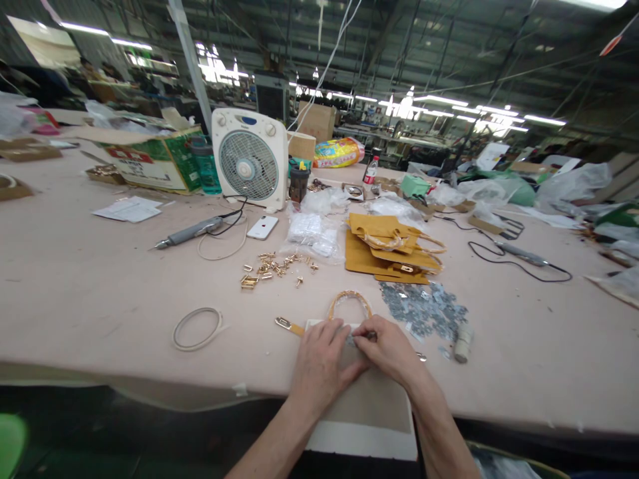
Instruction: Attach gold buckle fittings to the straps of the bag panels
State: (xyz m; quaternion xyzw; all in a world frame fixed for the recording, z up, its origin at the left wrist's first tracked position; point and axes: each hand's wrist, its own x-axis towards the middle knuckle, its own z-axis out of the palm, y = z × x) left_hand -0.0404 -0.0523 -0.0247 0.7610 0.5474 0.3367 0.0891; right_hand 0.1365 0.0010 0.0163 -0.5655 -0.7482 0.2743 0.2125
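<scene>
A small pale bag piece (372, 402) with a curved tan handle (350, 297) lies at the table's near edge, partly over it. My left hand (319, 362) presses on its top, fingers bent together. My right hand (387, 346) pinches a small grey metal part at the bag's upper edge, touching my left fingers. A tan strap with a gold clasp (287, 324) sticks out to the left of the bag. What my left fingers hold, if anything, is hidden.
Gold fittings (272, 266) lie scattered ahead, a pile of grey metal bits (424, 309) to the right, a stack of mustard bags (392, 249) beyond. A white fan (249, 159), phone (262, 227), electric tool (192, 233), tape ring (198, 328) and tape roll (462, 342) stand about.
</scene>
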